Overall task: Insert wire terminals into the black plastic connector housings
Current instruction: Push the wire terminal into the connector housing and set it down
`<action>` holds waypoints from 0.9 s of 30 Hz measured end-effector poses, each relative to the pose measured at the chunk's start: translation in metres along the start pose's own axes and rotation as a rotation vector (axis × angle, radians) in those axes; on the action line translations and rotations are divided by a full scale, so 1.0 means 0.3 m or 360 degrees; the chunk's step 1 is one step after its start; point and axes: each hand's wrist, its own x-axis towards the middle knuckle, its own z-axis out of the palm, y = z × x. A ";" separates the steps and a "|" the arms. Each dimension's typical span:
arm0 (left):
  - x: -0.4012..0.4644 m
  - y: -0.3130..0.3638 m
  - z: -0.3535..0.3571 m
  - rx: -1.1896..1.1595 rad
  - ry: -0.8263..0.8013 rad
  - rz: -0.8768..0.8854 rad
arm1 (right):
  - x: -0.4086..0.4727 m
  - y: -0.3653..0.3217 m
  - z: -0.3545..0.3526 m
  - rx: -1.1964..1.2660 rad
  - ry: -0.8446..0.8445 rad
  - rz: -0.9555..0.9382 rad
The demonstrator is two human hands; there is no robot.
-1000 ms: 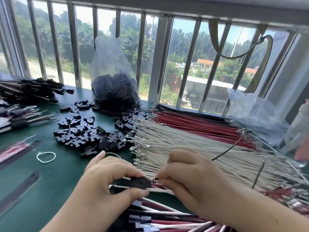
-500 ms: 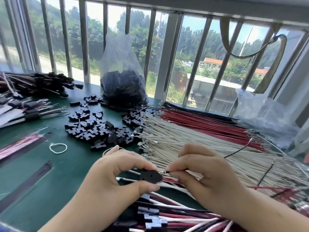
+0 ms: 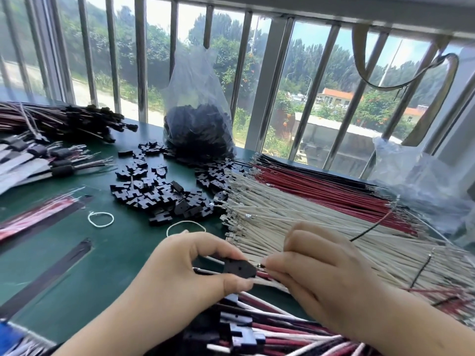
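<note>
A green table (image 3: 77, 265) stands against a barred window (image 3: 270, 86). A bag (image 3: 198, 111) of black housings sits behind the loose housings (image 3: 154, 196); white wires (image 3: 282, 227) lie right of them. In front, the left hand (image 3: 190, 268) pinches a housing (image 3: 239, 269); the right hand (image 3: 316, 273) pinches a terminal (image 3: 261, 265) at its end. No writing is readable.

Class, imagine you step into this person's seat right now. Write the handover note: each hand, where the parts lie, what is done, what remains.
Left hand: grip pinches one black housing.
Right hand: pinches a wire, its metal terminal at the housing's edge; not visibly seated.
Loose housings lie piled mid-table, more in the bag.
White wires and red wires lie fanned to the right.
Finished assemblies lie nearest the person.
Left to do: push this terminal home, then go on with the rest.
</note>
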 end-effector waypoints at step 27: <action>0.002 -0.011 0.019 0.0538 0.0147 0.0406 | 0.008 -0.024 -0.007 0.0446 -0.0209 0.0664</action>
